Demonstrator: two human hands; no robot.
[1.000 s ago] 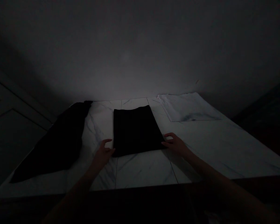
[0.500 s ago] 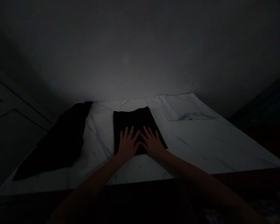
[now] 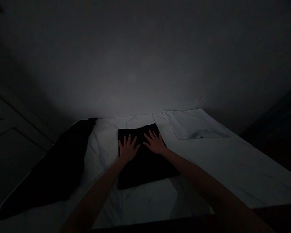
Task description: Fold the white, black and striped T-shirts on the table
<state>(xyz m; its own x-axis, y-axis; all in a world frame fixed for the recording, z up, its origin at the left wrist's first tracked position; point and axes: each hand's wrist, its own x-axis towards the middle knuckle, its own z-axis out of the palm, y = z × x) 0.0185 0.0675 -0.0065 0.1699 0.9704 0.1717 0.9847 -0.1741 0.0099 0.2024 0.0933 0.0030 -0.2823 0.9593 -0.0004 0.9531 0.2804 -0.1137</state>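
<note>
A folded black cloth (image 3: 147, 168) lies flat in the middle of a white marble-patterned table (image 3: 208, 161). On its upper left part rests my left hand (image 3: 128, 149), fingers spread. My right hand (image 3: 155, 142) lies with spread fingers on the upper right part, close to the cloth's right edge. Both palms face down and neither hand grips anything. The scene is very dark, so folds in the black cloth cannot be made out.
A larger, loosely laid black cloth (image 3: 55, 168) covers the table's left side. At the back right lies a folded white cloth (image 3: 196, 123) near the wall (image 3: 135, 64). A panelled door or cabinet (image 3: 12, 155) stands at the far left.
Both hands have moved away from me over the cloth, toward its far edge, and are farther apart. The table and cloths sit lower in the picture as the camera view has tilted up.
</note>
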